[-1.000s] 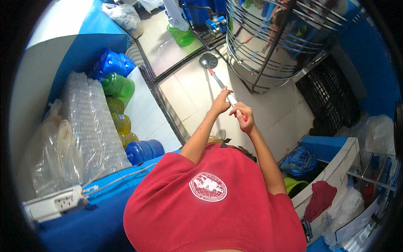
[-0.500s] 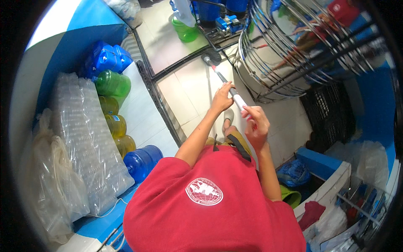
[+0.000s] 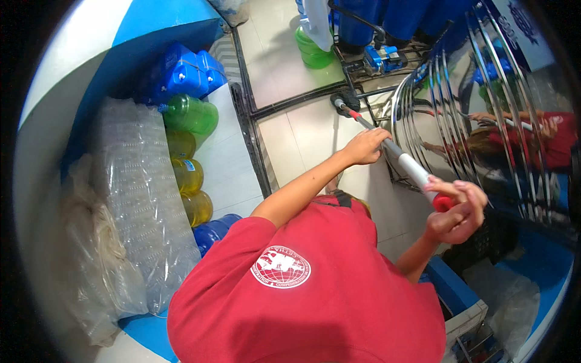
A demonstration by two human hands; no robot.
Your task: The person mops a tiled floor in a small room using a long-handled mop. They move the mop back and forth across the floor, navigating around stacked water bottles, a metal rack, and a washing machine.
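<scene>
A long-handled scrub brush slants across the right half, with a white and grey pole (image 3: 416,172) and red fittings. Its dark round head (image 3: 345,101) is down by the black floor frame, beside the steel tank. My left hand (image 3: 367,147) is closed over the grey section of the pole. At the near end, my right hand (image 3: 458,212) loosely holds the red grip, thumb and fingers curled about it, some fingers partly straightened. The palm hides part of that end.
A shiny ribbed steel tank (image 3: 460,115) stands close on the right of the pole. Black metal framing (image 3: 302,106) crosses the tiled floor; a blue pump (image 3: 385,59) sits beyond. On the left are blue jugs (image 3: 187,75), a green bottle (image 3: 196,115), yellow bottles (image 3: 187,175) and plastic-wrapped clear containers (image 3: 136,187).
Both hands and the brush have shifted right in the view, the right hand most. The pole slants more. My view has turned, bringing the steel tank nearer and larger.
</scene>
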